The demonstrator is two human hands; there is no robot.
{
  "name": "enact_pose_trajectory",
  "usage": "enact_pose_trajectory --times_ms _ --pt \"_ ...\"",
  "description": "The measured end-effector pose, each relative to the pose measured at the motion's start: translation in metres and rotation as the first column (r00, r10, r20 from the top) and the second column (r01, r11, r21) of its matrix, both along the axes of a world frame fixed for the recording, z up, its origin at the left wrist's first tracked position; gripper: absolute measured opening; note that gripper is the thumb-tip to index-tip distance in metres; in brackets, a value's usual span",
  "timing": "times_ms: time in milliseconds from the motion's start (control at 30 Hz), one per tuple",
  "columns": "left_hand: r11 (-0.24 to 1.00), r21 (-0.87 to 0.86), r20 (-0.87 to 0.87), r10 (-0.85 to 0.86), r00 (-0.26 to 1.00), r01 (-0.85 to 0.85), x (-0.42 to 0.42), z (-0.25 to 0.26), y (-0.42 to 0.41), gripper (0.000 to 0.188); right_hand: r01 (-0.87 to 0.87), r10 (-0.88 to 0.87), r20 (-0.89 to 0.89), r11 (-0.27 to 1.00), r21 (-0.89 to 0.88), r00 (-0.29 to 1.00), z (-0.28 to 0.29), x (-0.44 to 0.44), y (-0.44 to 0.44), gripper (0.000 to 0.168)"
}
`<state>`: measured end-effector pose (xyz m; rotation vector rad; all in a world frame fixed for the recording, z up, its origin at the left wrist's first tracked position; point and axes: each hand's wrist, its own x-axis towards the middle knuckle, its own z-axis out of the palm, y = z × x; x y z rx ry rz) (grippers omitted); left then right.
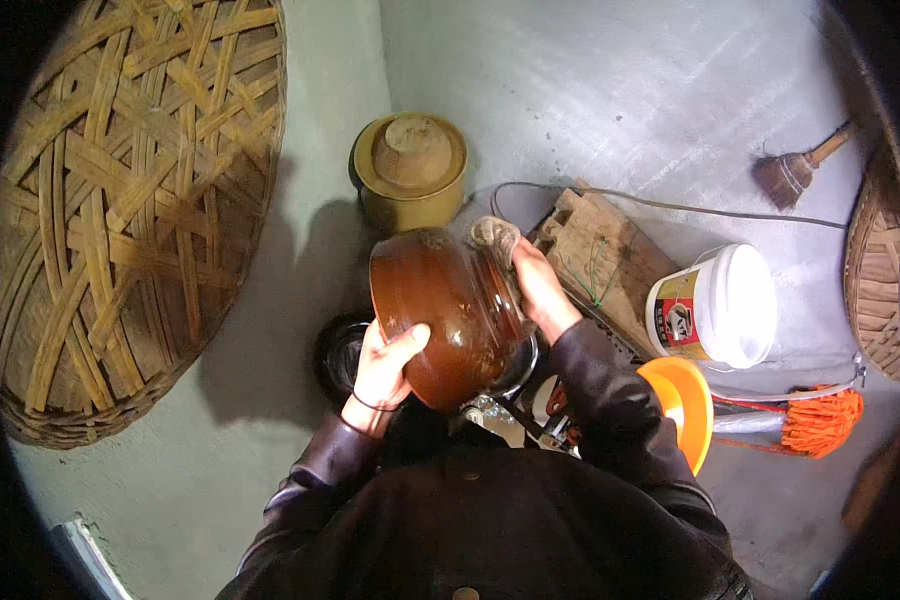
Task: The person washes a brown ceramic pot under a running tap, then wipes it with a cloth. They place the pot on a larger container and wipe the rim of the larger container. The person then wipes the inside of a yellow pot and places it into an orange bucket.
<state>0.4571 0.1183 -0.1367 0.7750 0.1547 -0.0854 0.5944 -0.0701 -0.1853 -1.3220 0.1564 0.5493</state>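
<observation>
A brown glazed earthenware pot [446,337] is held up tilted in front of my body. My left hand [381,369] grips its near left side, the thumb laid over the wall and a dark band around the wrist. On the pot's right side, my right hand [541,289] presses a greyish, damp-looking cloth [497,235] to the surface. Part of that cloth is hidden behind my fingers and the pot. Just beyond stands a yellowish-brown ceramic jar [409,176] with a domed lid.
A large woven bamboo tray [142,225] fills the left side. To my right are a wooden board [607,236], a white plastic bucket [709,307], an orange basin [682,405] and an orange mop head [823,421]. A short brush [787,176] and a cable [667,204] lie farther off.
</observation>
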Motion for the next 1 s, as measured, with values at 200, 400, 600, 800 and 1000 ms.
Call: enact_pose_trajectory --times_ms 200,400,600,800,1000 --pt "0.962 0.273 0.088 -0.015 0.996 -0.01 -0.01 -0.029 0.004 0.029 -0.059 0.075 0.204 0.995 -0.083 0.976 -0.011 -0.056 0.001 0.038" --pt "0.981 0.189 0.134 -0.077 0.988 0.05 -0.048 -0.05 -0.011 0.031 -0.069 0.076 -0.337 0.997 0.031 0.938 -0.074 -0.072 -0.043 0.048" --pt "0.955 0.279 0.172 -0.158 0.972 0.106 -0.081 -0.082 0.004 0.036 -0.141 0.145 -0.457 0.989 0.043 0.878 -0.128 -0.08 -0.034 0.042" --pt "0.807 0.59 -0.084 0.099 0.992 -0.03 -0.112 -0.126 0.017 0.066 -0.057 0.122 -0.515 0.988 0.141 0.849 -0.186 -0.112 0.018 0.042" --pt "0.743 0.624 -0.22 0.463 0.859 -0.241 -0.164 -0.221 0.045 0.071 -0.269 0.228 -0.256 0.954 -0.135 0.939 -0.265 -0.119 0.083 0.036"
